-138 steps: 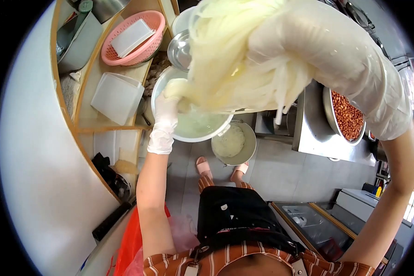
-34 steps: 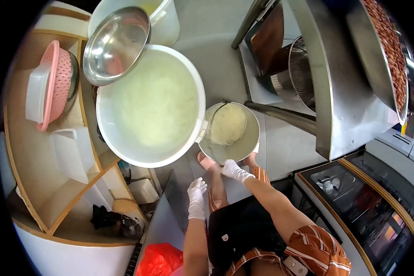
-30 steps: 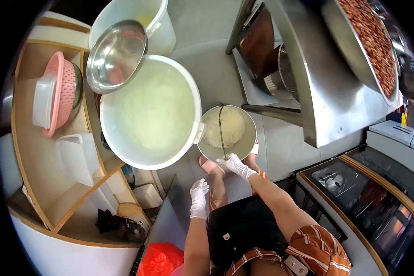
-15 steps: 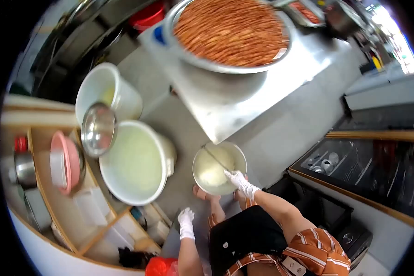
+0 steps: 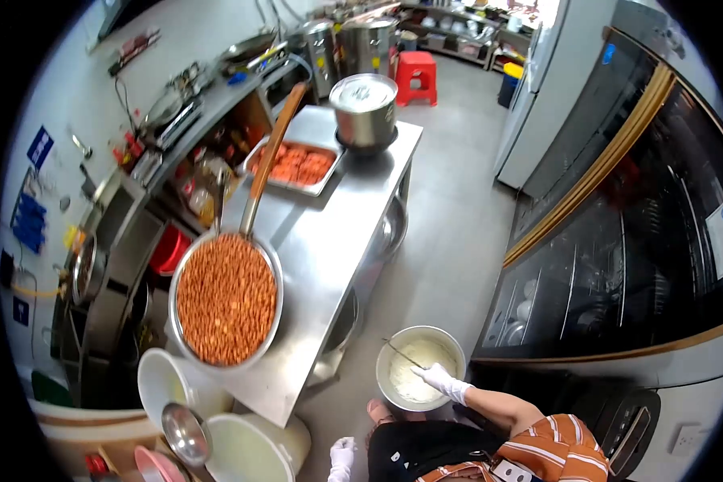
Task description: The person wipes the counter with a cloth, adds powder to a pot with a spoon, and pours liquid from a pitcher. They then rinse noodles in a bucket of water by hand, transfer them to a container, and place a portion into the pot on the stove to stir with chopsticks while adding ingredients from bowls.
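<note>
My right hand (image 5: 440, 381), in a white glove, is closed around a thin metal rod (image 5: 402, 353) that reaches over a round pot (image 5: 383, 377). Inside the pot lies a pale whitish mass (image 5: 414, 386). My left hand (image 5: 342, 455), also gloved, is at the bottom edge of the view with its fingers curled, and nothing shows in it. To its left stands a white bucket (image 5: 299, 440) of pale liquid. A metal bowl (image 5: 186, 435) rests at that bucket's rim.
A steel table (image 5: 309, 273) holds a large basin of reddish-brown pieces (image 5: 226, 301), a long wooden handle (image 5: 277, 145), a tray of red food (image 5: 301, 165) and a lidded pot (image 5: 365, 108). A glass-fronted cabinet (image 5: 602, 241) stands right; a red stool (image 5: 417, 78) is farther back.
The view has tilted up and turned, showing more of the table and room. My left hand's fingers are now more curled. My right hand still holds the rod over the pot.
</note>
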A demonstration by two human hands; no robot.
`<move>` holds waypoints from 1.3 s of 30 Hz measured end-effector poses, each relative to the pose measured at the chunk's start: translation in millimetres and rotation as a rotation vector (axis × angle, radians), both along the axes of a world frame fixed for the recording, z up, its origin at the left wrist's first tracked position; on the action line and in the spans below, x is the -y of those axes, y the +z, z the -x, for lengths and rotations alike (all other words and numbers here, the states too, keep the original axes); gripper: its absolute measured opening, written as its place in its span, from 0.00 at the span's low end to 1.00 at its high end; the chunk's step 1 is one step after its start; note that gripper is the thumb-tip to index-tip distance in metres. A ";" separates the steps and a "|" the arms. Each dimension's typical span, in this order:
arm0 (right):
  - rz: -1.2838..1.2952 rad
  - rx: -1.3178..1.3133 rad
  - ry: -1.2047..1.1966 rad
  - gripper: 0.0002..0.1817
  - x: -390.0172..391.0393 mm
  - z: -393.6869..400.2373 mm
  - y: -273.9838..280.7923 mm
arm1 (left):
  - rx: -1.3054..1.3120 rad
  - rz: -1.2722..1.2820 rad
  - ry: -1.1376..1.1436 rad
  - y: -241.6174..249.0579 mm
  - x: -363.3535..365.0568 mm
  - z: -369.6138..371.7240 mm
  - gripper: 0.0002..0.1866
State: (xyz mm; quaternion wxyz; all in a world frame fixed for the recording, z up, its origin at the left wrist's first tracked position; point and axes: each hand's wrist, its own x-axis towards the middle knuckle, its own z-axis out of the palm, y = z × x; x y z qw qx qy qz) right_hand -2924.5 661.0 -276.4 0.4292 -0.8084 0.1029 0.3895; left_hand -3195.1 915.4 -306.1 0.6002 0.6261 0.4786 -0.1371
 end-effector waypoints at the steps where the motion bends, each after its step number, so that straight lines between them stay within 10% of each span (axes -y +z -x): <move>1: 0.028 0.034 -0.066 0.31 11.5 -21.5 12.9 | 0.045 -0.017 -0.086 11.5 0.1 -26.2 0.10; 20: -0.033 0.587 -0.623 0.24 200.7 -479.0 249.6 | 0.525 0.289 -0.747 177.9 150.3 -666.8 0.13; 33: -0.185 0.402 -0.569 0.27 289.7 -869.5 285.8 | 0.635 0.295 -0.361 235.3 266.2 -1068.7 0.13; 39: -0.160 0.464 -0.577 0.26 327.9 -1059.8 287.7 | 0.519 0.212 -0.127 166.0 218.6 -1220.6 0.12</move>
